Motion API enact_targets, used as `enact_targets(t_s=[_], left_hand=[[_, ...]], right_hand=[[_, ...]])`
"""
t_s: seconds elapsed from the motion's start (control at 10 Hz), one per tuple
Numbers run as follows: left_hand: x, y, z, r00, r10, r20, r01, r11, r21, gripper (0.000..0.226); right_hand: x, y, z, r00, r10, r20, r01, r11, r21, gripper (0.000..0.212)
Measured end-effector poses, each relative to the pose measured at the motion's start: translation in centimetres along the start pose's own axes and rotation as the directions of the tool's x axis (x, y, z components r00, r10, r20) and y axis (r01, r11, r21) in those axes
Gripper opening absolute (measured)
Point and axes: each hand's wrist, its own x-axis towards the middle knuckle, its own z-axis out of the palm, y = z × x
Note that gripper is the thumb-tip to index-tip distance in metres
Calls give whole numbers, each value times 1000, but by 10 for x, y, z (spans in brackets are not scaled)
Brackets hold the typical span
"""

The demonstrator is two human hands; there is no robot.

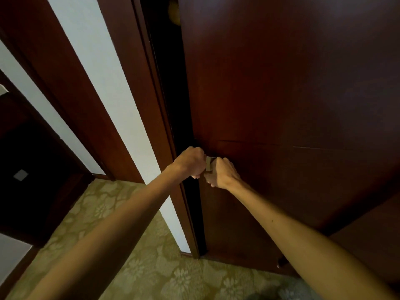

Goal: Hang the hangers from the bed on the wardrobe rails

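Both forearms reach from the bottom edge to the wardrobe door (281,83): left hand (191,162) and right hand (220,173) have fingers curled around its metal handle (209,163). Door slightly ajar; hangers unseen. Floral carpet (151,267) below.

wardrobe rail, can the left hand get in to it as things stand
Probably not yet. The wardrobe door is open only a narrow dark gap, and no rail shows inside. The left hand and right hand are both closed around the metal handle at the door's edge.
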Motion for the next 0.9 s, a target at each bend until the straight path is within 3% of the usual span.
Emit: enact_targets(t_s=[0.1, 0.3, 0.7, 0.8, 0.9], left_hand=[[3, -1, 3, 996, 67, -51, -59, 988, 140, 37], [-3, 2, 3, 984, 149, -99, -122, 964, 237, 46], [-4, 6, 2, 981, 107, -162, -64, 966, 250, 33], [-7, 8, 6, 983, 96, -157, -51, 963, 265, 29], [-9, 14, 11, 980, 80, -183, -44, 980, 194, 35]], right_hand=[[5, -6, 5, 1000, 3, -2, -3, 1000, 15, 32], [4, -18, 10, 999, -45, -19, 45, 998, -32, 25], [11, -16, 14, 996, -73, 47, 75, 997, -36, 24], [7, -10, 14, 988, -94, 125, 95, 995, -8, 23], [-2, 11, 7, 995, -75, 61, 77, 997, -21, 19]])
